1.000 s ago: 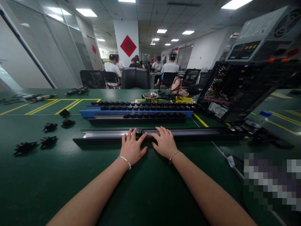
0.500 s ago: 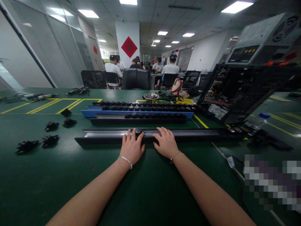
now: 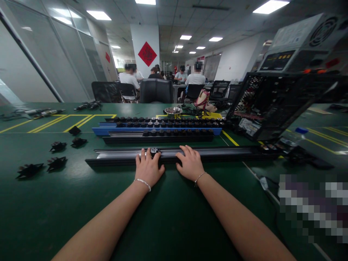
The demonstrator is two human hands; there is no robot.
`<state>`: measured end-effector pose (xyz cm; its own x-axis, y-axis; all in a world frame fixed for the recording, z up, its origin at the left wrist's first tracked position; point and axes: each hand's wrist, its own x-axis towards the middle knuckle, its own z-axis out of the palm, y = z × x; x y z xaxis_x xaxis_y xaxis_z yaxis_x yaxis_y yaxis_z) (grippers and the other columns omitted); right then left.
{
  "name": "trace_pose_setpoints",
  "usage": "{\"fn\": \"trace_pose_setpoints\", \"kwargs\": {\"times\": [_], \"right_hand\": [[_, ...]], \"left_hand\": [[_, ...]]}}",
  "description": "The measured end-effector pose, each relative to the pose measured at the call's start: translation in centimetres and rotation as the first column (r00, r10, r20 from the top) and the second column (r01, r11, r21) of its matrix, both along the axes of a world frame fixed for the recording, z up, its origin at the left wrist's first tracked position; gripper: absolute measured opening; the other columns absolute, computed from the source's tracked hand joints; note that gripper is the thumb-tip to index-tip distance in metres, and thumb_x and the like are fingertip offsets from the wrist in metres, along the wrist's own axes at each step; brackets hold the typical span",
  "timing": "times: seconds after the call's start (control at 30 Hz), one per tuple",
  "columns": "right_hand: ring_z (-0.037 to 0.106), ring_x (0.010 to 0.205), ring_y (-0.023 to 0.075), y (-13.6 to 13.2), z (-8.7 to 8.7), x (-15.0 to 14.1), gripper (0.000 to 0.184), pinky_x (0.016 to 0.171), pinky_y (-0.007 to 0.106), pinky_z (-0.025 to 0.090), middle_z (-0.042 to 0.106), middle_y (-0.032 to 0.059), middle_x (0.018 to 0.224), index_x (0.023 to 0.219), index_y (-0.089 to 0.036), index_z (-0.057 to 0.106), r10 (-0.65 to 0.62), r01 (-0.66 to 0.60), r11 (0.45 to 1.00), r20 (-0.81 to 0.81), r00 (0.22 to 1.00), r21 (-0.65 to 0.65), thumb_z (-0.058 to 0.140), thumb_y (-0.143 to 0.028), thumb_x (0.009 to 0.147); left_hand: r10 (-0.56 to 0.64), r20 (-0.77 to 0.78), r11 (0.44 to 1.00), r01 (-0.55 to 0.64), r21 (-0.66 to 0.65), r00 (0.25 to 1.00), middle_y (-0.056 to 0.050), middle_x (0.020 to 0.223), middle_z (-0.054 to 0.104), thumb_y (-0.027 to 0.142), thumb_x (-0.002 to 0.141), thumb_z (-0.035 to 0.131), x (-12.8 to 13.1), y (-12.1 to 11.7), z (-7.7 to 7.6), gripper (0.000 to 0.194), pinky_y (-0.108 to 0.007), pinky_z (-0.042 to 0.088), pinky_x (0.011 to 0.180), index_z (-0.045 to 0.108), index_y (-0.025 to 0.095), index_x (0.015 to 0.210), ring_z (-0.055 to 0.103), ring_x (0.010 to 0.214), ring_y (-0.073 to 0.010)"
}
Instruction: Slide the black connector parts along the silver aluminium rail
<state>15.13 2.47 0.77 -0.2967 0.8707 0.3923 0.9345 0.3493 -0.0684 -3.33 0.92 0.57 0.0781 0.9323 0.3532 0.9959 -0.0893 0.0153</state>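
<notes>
A long black track with a silvery rail (image 3: 108, 154) lies crosswise on the green table in front of me. My left hand (image 3: 148, 168) rests on its near edge, fingers spread and stretched over the rail. Its fingertips touch a small black module (image 3: 155, 150) seated on the rail; fingers partly hide the module. To the right, my right hand (image 3: 190, 165) lies on the same track with fingers apart and nothing visible between them.
Behind are further tracks (image 3: 160, 139) carrying rows of black modules, one with a blue side (image 3: 108, 131). Several loose black parts (image 3: 57, 164) lie at left. An open computer case (image 3: 272, 105) stands right, near a bottle (image 3: 295, 137). A metal bowl (image 3: 173, 111) sits farther back.
My left hand and the small module have shifted slightly left along the rail. My right hand keeps its place on the track. The whole view has moved a little.
</notes>
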Motion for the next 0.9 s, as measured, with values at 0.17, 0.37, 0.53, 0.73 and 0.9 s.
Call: {"fn": "trace_pose_setpoints", "kwargs": {"times": [0.17,0.37,0.53,0.73,0.9], "right_hand": [[0.028,0.130,0.0291,-0.1,-0.1,-0.2,0.029,0.101,0.047,0.024,0.041,0.0076,0.140,0.105,-0.026,0.061,-0.025,0.024,0.999,-0.021,0.999,-0.021,0.054,-0.031,0.078],[0.031,0.129,0.0279,-0.1,-0.4,-0.1,0.028,0.101,0.046,0.025,0.044,0.0074,0.138,0.103,-0.025,0.061,-0.009,0.009,1.000,-0.054,0.998,0.015,0.054,-0.031,0.077],[0.032,0.129,0.0280,0.0,-0.5,0.1,0.028,0.101,0.046,0.026,0.044,0.0077,0.138,0.103,-0.024,0.061,0.012,-0.011,1.000,-0.053,0.998,0.022,0.053,-0.030,0.077],[0.031,0.129,0.0273,0.1,-0.5,0.5,0.027,0.101,0.045,0.026,0.044,0.0081,0.138,0.103,-0.023,0.061,0.034,-0.033,0.999,-0.050,0.998,0.026,0.053,-0.029,0.078],[0.031,0.130,0.0269,0.1,-0.4,0.6,0.027,0.101,0.045,0.026,0.044,0.0078,0.139,0.103,-0.022,0.061,0.037,-0.036,0.999,-0.049,0.998,0.010,0.053,-0.028,0.078]], "left_hand": [[-0.040,-0.013,0.999,0.040,0.015,0.999,-0.010,0.147,0.032,0.052,0.074,0.054,-0.5,0.3,-0.2,0.060,-0.059,0.017,0.104,0.042,0.038,0.132,0.022,0.135,-0.0388],[-0.011,-0.003,1.000,0.011,0.019,1.000,-0.014,0.143,0.037,0.049,0.077,0.051,-0.4,0.4,-0.3,0.057,-0.053,0.018,0.106,0.045,0.031,0.132,0.027,0.134,-0.0337],[0.007,0.015,1.000,-0.007,0.010,1.000,-0.014,0.143,0.038,0.050,0.079,0.049,-0.5,0.5,0.0,0.055,-0.052,0.021,0.106,0.047,0.031,0.130,0.029,0.133,-0.0346],[0.010,0.028,1.000,-0.010,-0.015,1.000,-0.007,0.139,0.046,0.050,0.085,0.039,-1.2,1.0,0.6,0.046,-0.047,0.023,0.107,0.053,0.036,0.126,0.035,0.131,-0.0309],[0.049,0.045,0.999,-0.049,-0.002,0.998,-0.005,0.137,0.049,0.052,0.085,0.035,-1.6,1.0,0.8,0.045,-0.049,0.023,0.107,0.057,0.037,0.121,0.035,0.131,-0.0315]]}}
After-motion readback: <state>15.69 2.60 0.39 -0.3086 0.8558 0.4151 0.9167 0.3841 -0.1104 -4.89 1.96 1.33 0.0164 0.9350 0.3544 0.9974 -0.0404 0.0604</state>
